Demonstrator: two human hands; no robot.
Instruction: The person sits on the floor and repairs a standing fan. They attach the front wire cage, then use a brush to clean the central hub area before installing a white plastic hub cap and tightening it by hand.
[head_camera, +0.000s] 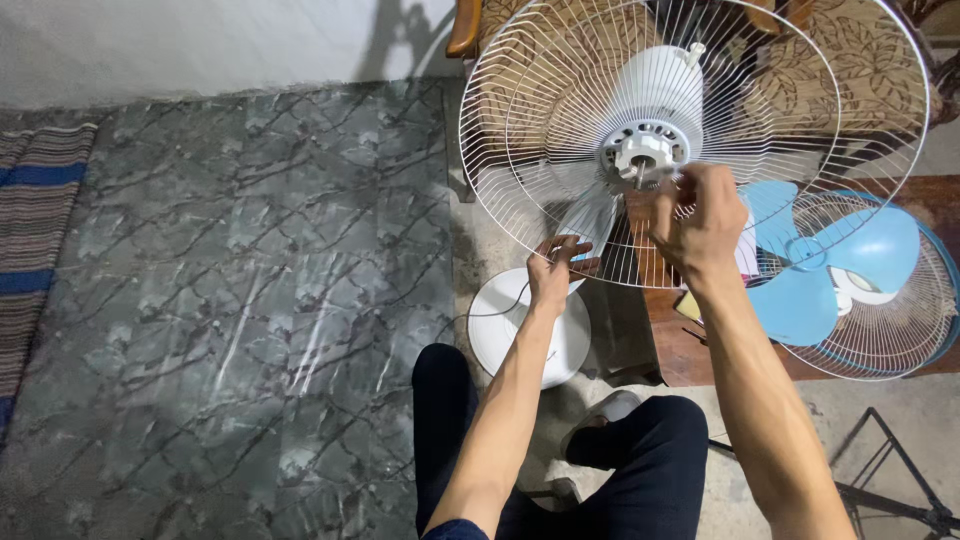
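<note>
Fan head mid-disassembly: the left hand (552, 268) closes its grip on the near rim of the white rear guard (560, 110), steadying it, while the right hand (703, 222) pinches at the motor hub (645, 152), probably loosening its retaining nut; the blue blade (835, 265) lies right.

No packages, labels, signs, screens.

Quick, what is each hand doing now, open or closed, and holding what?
Left hand: closed on the lower rim of the white fan guard.
Right hand: fingers pinched beside the motor hub.
</note>
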